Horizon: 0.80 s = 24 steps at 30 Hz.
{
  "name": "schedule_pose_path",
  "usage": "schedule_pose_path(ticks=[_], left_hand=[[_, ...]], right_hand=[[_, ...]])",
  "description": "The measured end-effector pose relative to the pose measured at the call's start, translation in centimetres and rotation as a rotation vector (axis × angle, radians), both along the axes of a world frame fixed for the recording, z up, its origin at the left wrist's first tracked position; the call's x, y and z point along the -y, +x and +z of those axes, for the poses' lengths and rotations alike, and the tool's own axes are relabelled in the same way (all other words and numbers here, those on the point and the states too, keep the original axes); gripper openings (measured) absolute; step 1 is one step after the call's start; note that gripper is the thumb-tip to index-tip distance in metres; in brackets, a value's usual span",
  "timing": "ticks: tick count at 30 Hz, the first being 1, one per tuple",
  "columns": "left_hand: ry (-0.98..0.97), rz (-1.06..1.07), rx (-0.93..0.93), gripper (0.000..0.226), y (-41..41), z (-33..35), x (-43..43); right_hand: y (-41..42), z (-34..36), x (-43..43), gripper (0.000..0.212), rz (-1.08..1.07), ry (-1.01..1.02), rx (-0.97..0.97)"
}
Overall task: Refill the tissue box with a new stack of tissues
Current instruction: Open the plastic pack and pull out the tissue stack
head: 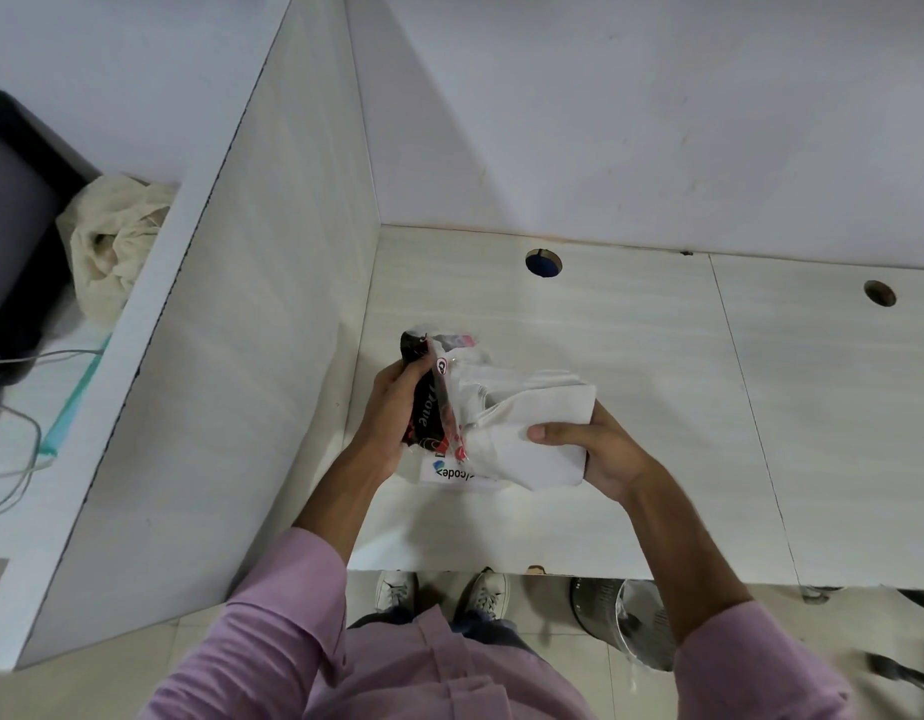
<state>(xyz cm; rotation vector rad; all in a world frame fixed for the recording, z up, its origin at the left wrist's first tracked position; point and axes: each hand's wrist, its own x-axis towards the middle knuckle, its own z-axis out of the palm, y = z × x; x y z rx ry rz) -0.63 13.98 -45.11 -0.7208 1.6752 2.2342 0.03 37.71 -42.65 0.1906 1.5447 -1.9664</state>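
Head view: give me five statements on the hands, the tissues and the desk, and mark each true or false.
1. The left hand grips the black and red plastic wrapper. True.
2. The right hand holds the white tissue stack. True.
3. The tissue stack lies flat on the desk, untouched. False: it is held above the desk, partly out of the wrapper.
4. The desk has two round cable holes along its back edge. True.
5. A laptop stands open on the desk beside the hands. False: only a white box with a printed logo lies there, under the hands.
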Motion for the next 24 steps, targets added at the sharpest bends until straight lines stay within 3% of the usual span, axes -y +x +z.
schedule_pose_path(ticks=[15,20,24], left_hand=[[-0.014,-0.035,-0.038,0.021,0.2,-0.2,0.0],[-0.006,-0.002,-0.001,0.030,0.0,-0.7,0.3],[0.030,0.085,0.048,0.022,-0.4,-1.6,0.8]], right_hand=[[-0.1,-0.1,0.4,0.040,0.054,-0.003,0.031],[0.0,-0.3,-0.2,0.055,0.017,0.001,0.027],[0.2,-0.4,-2.0,0.057,-0.129,-0.030,0.029]])
